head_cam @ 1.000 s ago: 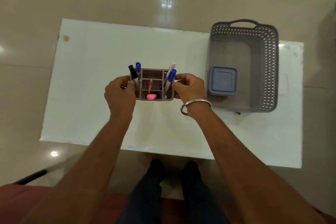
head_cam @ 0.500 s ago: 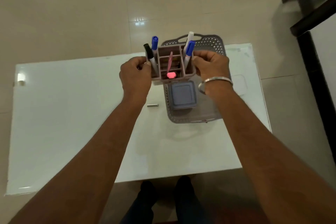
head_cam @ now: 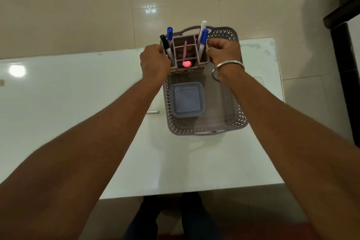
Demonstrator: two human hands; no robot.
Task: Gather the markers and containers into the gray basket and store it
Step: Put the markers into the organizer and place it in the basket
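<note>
A brown compartmented marker holder (head_cam: 194, 48) is held over the far half of the gray basket (head_cam: 236, 111). It carries black, blue and white markers (head_cam: 169, 36) and a pink item (head_cam: 186, 63). My left hand (head_cam: 154, 61) grips the holder's left side and my right hand (head_cam: 224, 49) grips its right side. A square blue-gray lidded container (head_cam: 186, 99) lies inside the basket at its near left. Whether the holder touches the basket floor is hidden.
The basket stands on a white table (head_cam: 78, 91) near its right end. A small metallic cylinder (head_cam: 153, 112) lies on the table just left of the basket. Dark furniture (head_cam: 342, 11) stands at the far right on the tiled floor.
Both hands have carried the holder from the table's middle over to the basket and are lowering it into the far half. The camera view swung right with it.
</note>
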